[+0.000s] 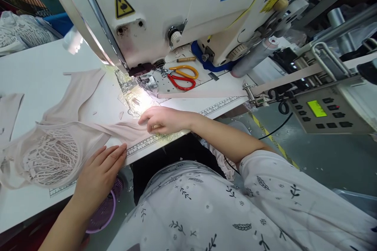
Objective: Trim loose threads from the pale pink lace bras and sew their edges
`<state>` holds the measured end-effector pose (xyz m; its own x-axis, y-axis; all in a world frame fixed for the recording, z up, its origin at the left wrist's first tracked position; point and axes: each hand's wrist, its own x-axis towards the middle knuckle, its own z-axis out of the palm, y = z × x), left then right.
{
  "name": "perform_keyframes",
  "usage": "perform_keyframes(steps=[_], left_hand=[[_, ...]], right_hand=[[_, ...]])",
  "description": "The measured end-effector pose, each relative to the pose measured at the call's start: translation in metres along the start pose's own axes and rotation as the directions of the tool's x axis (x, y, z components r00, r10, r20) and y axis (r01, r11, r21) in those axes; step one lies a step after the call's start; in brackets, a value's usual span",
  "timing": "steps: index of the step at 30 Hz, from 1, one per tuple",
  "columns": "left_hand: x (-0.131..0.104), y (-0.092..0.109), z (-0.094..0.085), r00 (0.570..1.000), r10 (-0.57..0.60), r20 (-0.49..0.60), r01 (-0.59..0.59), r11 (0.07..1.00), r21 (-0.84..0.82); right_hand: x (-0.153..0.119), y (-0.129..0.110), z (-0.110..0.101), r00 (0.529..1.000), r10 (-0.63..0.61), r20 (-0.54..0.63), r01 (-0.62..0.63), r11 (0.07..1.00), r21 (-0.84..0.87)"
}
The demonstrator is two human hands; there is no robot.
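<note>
A pale pink garment with a lace cup lies on the white table, its narrow part reaching toward the lit needle area of a JUKI sewing machine. My left hand rests flat on the garment's lower edge, beside the printed ruler, fingers extended and close together. Nearer the needle, my right hand pinches the fabric's edge between bent fingers and thumb. A pink elastic band runs from the right toward the needle.
Red-handled scissors and orange-handled scissors lie under the machine arm. A control box and band feeder are at the right. A purple basket stands below the table edge; lace pieces are piled at the upper left.
</note>
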<state>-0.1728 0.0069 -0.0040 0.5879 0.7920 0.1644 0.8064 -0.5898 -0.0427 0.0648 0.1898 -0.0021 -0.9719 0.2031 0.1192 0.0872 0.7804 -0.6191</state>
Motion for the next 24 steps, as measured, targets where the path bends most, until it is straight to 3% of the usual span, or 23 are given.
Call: perform_keyframes(steps=[9,13,19,24], left_hand=[[0.002,0.003,-0.001,1.000,0.002,-0.030,-0.002,1.000,0.012],[-0.002,0.004,0.002,1.000,-0.022,-0.005,0.022,1.000,0.023],[-0.001,0.008,0.001,0.997,-0.072,-0.011,0.072,0.997,0.010],[0.002,0.010,-0.002,0.996,-0.092,-0.009,0.092,0.996,-0.020]], right_hand=[[-0.002,0.002,0.004,0.997,-0.045,-0.062,0.046,0.999,0.025],[-0.007,0.001,0.009,0.991,-0.082,-0.103,0.078,0.996,-0.037],[-0.020,-0.003,0.020,0.953,-0.112,-0.281,0.069,0.985,-0.158],[-0.029,-0.006,0.023,0.949,-0.128,-0.288,0.075,0.979,-0.187]])
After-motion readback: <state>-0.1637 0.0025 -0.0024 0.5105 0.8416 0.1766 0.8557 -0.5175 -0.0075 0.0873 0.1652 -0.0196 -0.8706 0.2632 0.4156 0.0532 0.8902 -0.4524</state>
